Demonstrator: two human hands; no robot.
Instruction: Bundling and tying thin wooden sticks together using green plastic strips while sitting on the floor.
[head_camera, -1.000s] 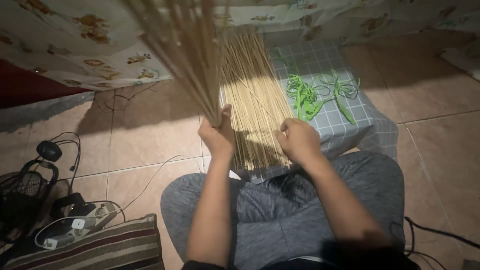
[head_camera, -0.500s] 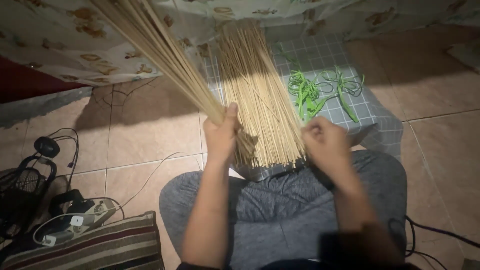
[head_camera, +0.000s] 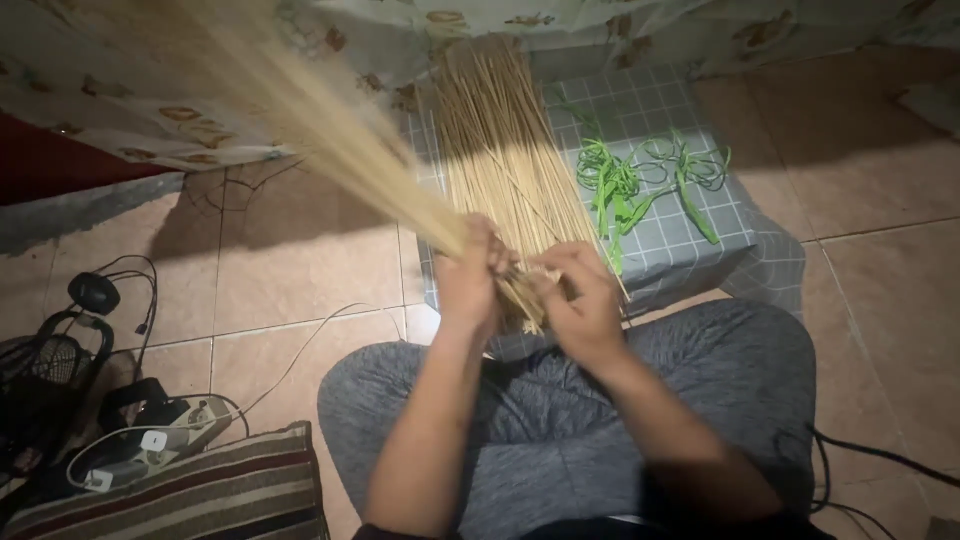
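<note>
Gripping one end of a bundle of thin bamboo sticks (head_camera: 330, 150), the left hand (head_camera: 468, 280) is closed around it, so the loose ends fan up and away to the left, blurred. The right hand (head_camera: 580, 305) pinches with curled fingers at the near ends of the pile of sticks (head_camera: 500, 150), which lies flat on a grey checked cloth (head_camera: 660, 240) over a low box. Green plastic ties (head_camera: 640, 180) lie beside the pile, within reach. No open container shows.
</note>
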